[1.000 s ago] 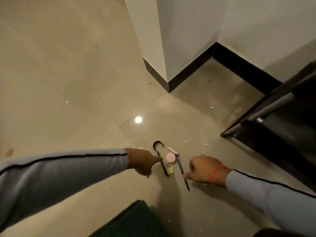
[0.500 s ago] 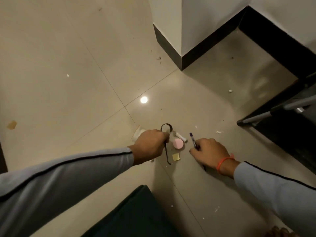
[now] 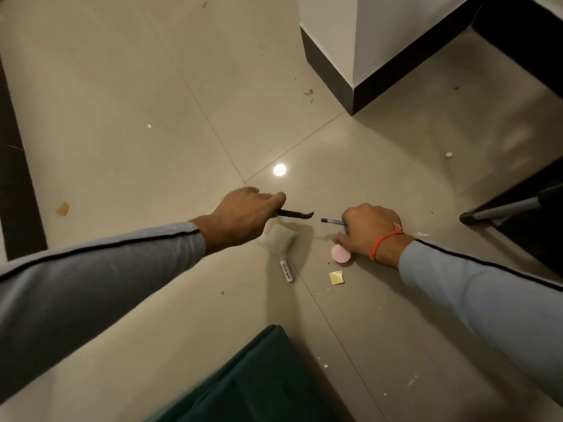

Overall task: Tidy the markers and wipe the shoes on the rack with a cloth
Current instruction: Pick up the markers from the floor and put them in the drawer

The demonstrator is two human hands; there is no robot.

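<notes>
Left hand (image 3: pixel 240 216) pinches a thin dark strip (image 3: pixel 295 213) above the floor; loose grip, could drop. White marker (image 3: pixel 286 271) lies near, below a white pouch (image 3: pixel 276 240), easy to miss. Right hand (image 3: pixel 370 231) grips a blue pen (image 3: pixel 332 221), fingertips touching a pink disc (image 3: pixel 341 253); pen may slip while grabbing.

My left hand (image 3: pixel 240 216) now holds the black strip (image 3: pixel 294 213) lifted off the floor, uncovering a white pouch (image 3: pixel 276 240). My right hand (image 3: pixel 367 231) grips the blue pen (image 3: pixel 332 221), fingers now touching the pink disc (image 3: pixel 340 253).
</notes>
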